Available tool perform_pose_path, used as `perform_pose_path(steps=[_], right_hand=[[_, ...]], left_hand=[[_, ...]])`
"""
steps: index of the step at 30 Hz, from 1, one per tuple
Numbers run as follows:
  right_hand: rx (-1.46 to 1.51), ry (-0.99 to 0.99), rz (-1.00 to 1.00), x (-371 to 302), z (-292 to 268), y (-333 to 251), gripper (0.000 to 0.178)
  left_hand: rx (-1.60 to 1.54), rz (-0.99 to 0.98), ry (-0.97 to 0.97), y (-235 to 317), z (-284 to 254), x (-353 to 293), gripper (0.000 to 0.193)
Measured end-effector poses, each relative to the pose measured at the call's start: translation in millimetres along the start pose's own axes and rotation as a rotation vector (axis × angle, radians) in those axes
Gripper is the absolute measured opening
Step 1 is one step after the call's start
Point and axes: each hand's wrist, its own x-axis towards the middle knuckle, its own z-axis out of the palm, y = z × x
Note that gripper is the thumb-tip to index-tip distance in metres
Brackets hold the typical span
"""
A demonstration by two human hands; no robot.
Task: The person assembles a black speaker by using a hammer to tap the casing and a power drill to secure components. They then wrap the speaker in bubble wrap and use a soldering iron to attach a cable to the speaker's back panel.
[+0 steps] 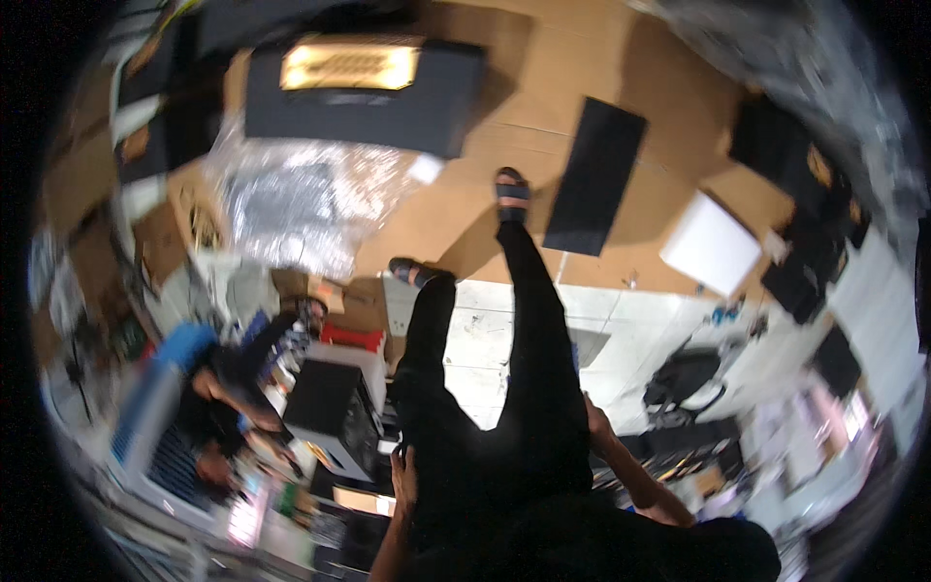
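Note:
My left hand (403, 475) hangs beside my left thigh, its fingers stretched out and apart, with nothing seen in it. By my right thigh is my right hand (599, 429); its fingers are partly hidden and blurred, so whether it holds anything does not show. Nearest the left hand stands a black box-shaped cabinet (333, 407). Ahead of my feet, a flat black panel (594, 177) lies on brown cardboard (436, 218). To its right sits a white box (711, 244).
At the far left, a large black cabinet (364, 121) has a lit opening. Clear plastic wrap (291, 204) spreads before it. A black backpack-like item (684, 378) lies on the pale floor at right. Another person (228, 403) is at the lower left, by a blue chair-like object (145, 417).

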Motion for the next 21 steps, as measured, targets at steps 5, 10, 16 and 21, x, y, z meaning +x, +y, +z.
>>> perform_pose_path(steps=[5,10,16,21], right_hand=[[-0.402,0.226,0.121,-38,33,-39,0.042],[-0.4,0.217,0.071,-66,49,-26,0.05],[-0.938,0.127,0.126,-83,79,-43,0.05],[-1.099,0.176,0.229,-96,113,-81,0.05]], left_hand=[[-0.202,-0.019,-0.027,-83,17,6,0.07],[-0.686,-0.088,-0.171,-145,26,-1,0.086],[-0.77,-0.001,-0.344,-188,11,-19,0.109],[-0.808,0.041,-0.58,-257,62,-57,0.106]])
